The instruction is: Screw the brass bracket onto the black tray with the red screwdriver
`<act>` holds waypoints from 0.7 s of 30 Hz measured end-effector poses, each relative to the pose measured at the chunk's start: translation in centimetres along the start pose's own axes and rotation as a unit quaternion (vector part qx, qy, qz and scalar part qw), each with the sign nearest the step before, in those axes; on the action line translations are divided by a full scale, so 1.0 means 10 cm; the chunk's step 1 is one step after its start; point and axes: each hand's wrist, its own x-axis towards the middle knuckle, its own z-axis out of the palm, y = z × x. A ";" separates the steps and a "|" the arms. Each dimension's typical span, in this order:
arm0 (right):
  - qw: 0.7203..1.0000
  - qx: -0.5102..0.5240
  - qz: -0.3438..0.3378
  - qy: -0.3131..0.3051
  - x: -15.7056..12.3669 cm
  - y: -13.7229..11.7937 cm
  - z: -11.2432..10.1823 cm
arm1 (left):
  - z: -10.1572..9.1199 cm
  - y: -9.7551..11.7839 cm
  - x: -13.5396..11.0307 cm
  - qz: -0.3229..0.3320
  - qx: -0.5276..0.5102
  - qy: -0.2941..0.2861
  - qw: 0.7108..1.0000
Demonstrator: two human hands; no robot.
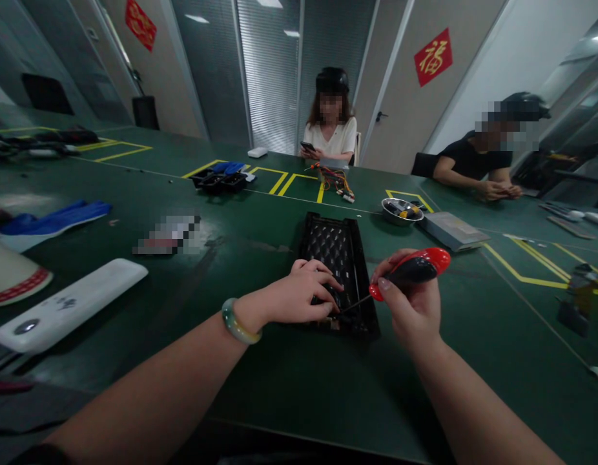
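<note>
Head view: I'm seeing the left grip (299,294) pressing on the black perforated case (330,248), its fingers apart and not clamping anything, while the right grip (410,303) is clamping a red-and-black screwdriver (418,268), with the thin shaft reaching across to the case beside those fingers. I'm working at the case with the driver, but I can't tell whether the tip is meeting anything. The case is lying flat on the green desk (279,394), with a steel bowl (400,211) beyond it.
</note>
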 end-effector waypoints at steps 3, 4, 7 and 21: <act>1.000 -0.020 -0.001 -0.009 0.01 0.01 -0.01 | 0.00 0.00 0.00 0.002 0.001 0.000 1.000; 1.000 -0.027 -0.005 -0.010 0.02 0.01 -0.01 | 0.00 0.00 0.00 0.002 0.001 0.000 1.000; 0.999 -0.045 -0.017 -0.010 0.01 0.00 -0.01 | -0.01 0.00 -0.01 0.003 0.002 0.001 1.000; 0.994 -0.093 -0.050 -0.005 0.07 0.05 -0.05 | -0.03 0.00 -0.01 0.001 -0.011 -0.001 1.000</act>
